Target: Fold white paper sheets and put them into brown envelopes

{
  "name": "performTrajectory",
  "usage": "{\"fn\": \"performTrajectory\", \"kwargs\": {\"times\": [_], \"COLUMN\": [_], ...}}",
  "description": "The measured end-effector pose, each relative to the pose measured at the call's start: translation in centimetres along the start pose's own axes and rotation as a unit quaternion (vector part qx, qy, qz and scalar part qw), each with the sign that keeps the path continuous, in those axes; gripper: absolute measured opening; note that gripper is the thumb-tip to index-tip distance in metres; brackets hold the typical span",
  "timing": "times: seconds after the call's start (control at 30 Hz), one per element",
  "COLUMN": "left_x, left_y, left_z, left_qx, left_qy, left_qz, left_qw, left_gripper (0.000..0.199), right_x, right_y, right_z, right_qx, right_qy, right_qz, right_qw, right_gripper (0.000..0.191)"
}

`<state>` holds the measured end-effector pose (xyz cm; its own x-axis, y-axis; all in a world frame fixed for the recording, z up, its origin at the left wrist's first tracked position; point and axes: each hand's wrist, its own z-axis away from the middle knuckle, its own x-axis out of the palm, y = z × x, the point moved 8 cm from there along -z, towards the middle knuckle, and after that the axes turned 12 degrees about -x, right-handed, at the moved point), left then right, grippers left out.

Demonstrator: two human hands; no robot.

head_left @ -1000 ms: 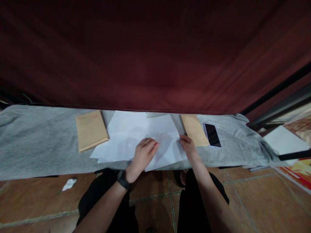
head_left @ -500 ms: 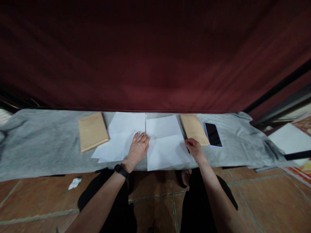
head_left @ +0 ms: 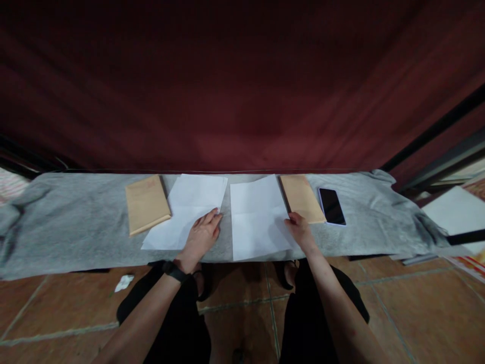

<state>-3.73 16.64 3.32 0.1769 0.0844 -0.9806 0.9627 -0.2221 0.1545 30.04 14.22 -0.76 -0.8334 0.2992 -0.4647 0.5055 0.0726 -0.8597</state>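
Note:
Several white paper sheets [head_left: 185, 202] lie overlapped left of centre, with a faint crease across them. My left hand [head_left: 203, 231] rests on their right part, palm down and fingers stretched out. To the right, a creased white sheet of paper [head_left: 257, 217] lies apart from them, a strip of grey cloth showing between. My right hand [head_left: 300, 230] has its fingers closed at that sheet's right edge; the fingertips are partly hidden. Just beyond this hand is a brown envelope [head_left: 302, 197]. Another brown envelope [head_left: 147, 205] sits left of the overlapped sheets, touching or nearly touching them.
A grey cloth [head_left: 83, 217] covers the long narrow surface. A phone [head_left: 332, 206] lies beside the right envelope. Behind hangs a dark red curtain [head_left: 242, 101]. A crumpled white tissue [head_left: 124, 283] is on the tiled floor [head_left: 242, 298]. White board-like pieces [head_left: 454, 212] stand at the far right.
My left hand has slid left and the left sheets now line up more neatly. A wider gap separates them from the right sheet. My right hand stays at the right sheet's edge.

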Motion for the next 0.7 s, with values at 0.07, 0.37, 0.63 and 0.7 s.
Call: {"fn": "performTrajectory", "kwargs": {"times": [0.07, 0.37, 0.63, 0.7], "left_x": [-0.1, 0.0, 1.0, 1.7], "left_y": [-0.6, -1.1, 6.1, 8.3], "left_z": [0.0, -0.5, -0.7, -0.6], "left_qx": [-0.025, -0.067, 0.079, 0.111], "left_qy": [-0.003, 0.017, -0.009, -0.025], "left_qz": [0.005, 0.035, 0.159, 0.145], "left_qw": [1.000, 0.997, 0.984, 0.983], "left_gripper": [0.044, 0.044, 0.045, 0.047], "right_x": [0.0, 1.9, 2.7, 2.5], "right_y": [0.0, 0.2, 0.0, -1.0], "right_z": [0.1, 0.8, 0.7, 0.9], "right_qx": [-0.003, -0.012, -0.012, -0.035], "right_qy": [0.001, -0.039, 0.002, 0.003], "right_qz": [0.003, 0.043, 0.091, 0.135], "right_qw": [1.000, 0.998, 0.996, 0.990], "right_gripper": [0.017, 0.008, 0.030, 0.035]}}
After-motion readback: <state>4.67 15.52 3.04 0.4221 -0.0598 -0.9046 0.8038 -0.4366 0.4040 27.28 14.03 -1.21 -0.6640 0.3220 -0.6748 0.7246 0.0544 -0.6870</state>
